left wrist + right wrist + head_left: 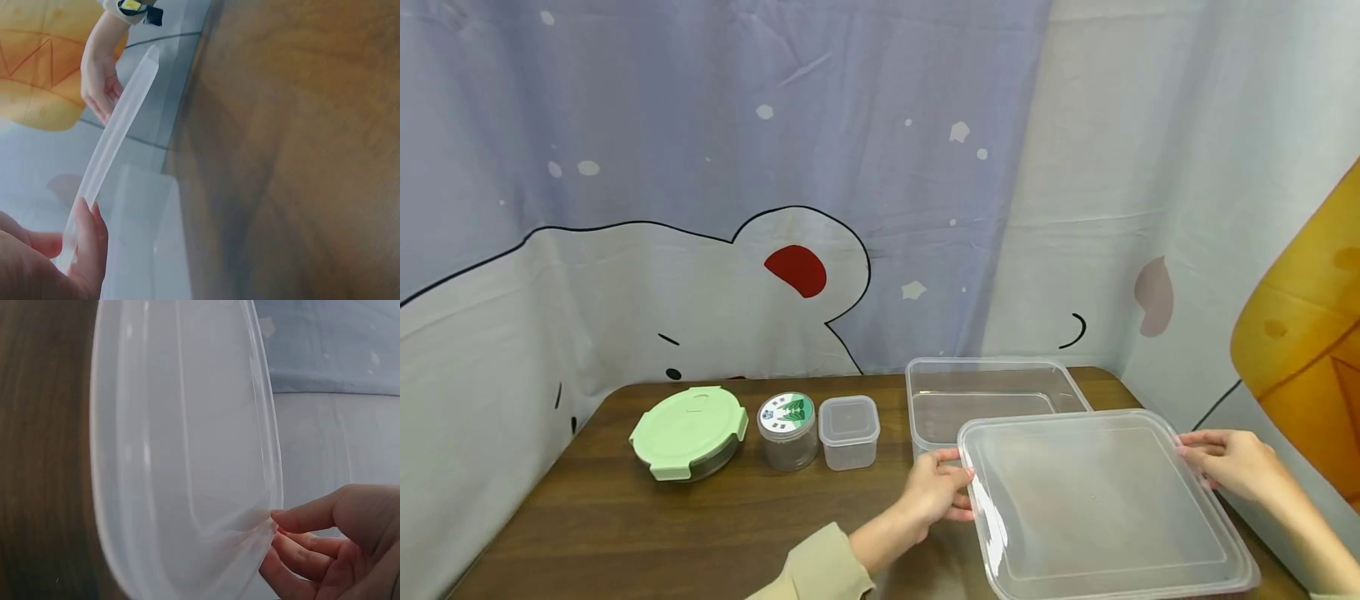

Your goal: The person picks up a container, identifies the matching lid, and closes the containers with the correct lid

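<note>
A large translucent rectangular lid (1097, 508) is held tilted above the table, between both hands. My left hand (936, 493) pinches its left edge, thumb on one face and fingers behind, as the left wrist view also shows. On the opposite edge, my right hand (1236, 462) pinches the rim; in the right wrist view its thumb and fingers (303, 519) meet at the lid's border. Behind the lid stands a big clear rectangular container (985, 400) with its top uncovered. The lid hides the container's near right part.
On the left of the brown wooden table (700, 533) stand a round glass bowl with a green clip lid (688, 429), a round jar with a printed lid (787, 429) and a small square lidded box (850, 433). A patterned curtain (775, 167) hangs behind the table and along its sides.
</note>
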